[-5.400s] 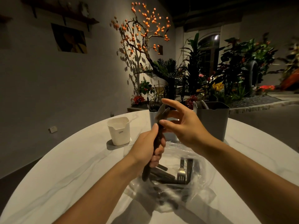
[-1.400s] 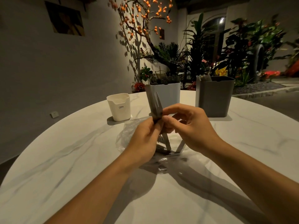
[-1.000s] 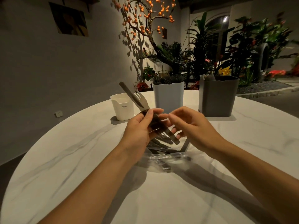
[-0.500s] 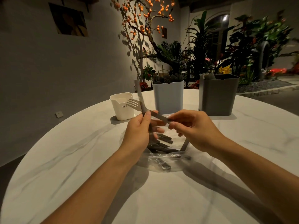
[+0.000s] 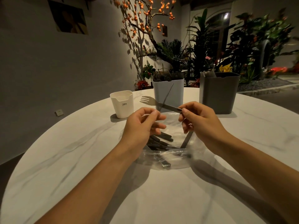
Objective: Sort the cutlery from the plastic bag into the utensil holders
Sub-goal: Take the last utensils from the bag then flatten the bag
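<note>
My left hand (image 5: 142, 125) pinches a thin straight knife (image 5: 166, 97) that slants up and to the right. My right hand (image 5: 199, 121) pinches the handle of a fork (image 5: 150, 101), which lies level with its tines pointing left and crosses the knife in front of the pale blue holder (image 5: 175, 96). Under both hands the clear plastic bag (image 5: 174, 160) lies on the table with several dark-handled pieces of cutlery (image 5: 160, 141) in it. A small white holder (image 5: 122, 104) stands at the left and a dark grey holder (image 5: 218, 94) at the right.
All of this sits on a round white marble table (image 5: 80, 159). The pale blue holder has dark handles sticking out of it, and the grey one shows a few utensil tops. A wall, potted plants and a tree with orange fruit stand behind the table.
The fork and knife, held together in my left hand a second ago, have parted: my right hand has taken the fork by its handle and my left keeps the knife.
</note>
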Tool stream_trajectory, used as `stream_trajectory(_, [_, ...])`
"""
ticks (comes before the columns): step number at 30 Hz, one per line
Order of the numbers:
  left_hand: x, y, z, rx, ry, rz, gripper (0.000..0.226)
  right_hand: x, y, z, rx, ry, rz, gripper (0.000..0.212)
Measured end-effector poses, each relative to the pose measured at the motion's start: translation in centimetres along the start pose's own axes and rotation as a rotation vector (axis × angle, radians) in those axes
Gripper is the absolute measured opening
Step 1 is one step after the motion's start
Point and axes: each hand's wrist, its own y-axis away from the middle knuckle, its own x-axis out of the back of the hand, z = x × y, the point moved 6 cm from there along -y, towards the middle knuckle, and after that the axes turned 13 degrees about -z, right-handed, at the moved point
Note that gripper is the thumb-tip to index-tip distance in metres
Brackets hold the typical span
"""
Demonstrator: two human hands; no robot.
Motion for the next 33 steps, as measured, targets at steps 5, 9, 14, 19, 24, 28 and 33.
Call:
stream_trajectory(5, [0.8,0.0,-0.2,0.048,0.141,0.146,0.013,0.5,0.1,-0.1,0.024,-0.009,0.125,0.018])
stream_trajectory(9, [1.6,0.1,-0.6,0.086,0.426,0.227,0.018,1.0,0.2,-0.3,0.03,-0.13,0.215,0.017])
stream_trajectory(14, [0.9,0.3,-1.0,0.157,0.59,0.116,0.026,0.0,0.4,-1.0,0.024,-0.315,0.082,0.023])
stream_trajectory(19, [0.6,0.4,-1.0,0.19,0.676,0.019,0.051,-0.8,0.3,-0.7,-0.024,-0.227,-0.006,0.022])
stream_trajectory(24, [1.1,0.5,-0.2,0.19,0.6,-0.105,0.076,0.2,0.1,-0.7,-0.016,-0.171,0.016,0.018])
stream_trajectory(28, [1.3,0.5,0.4,0.194,0.438,-0.194,0.046,0.7,-0.2,-0.4,0.016,-0.086,0.062,0.016])
stream_trajectory(33, [1.4,0.0,0.1,0.166,0.276,-0.143,0.016,0.9,0.4,-1.4,0.232,0.469,0.202,0.036])
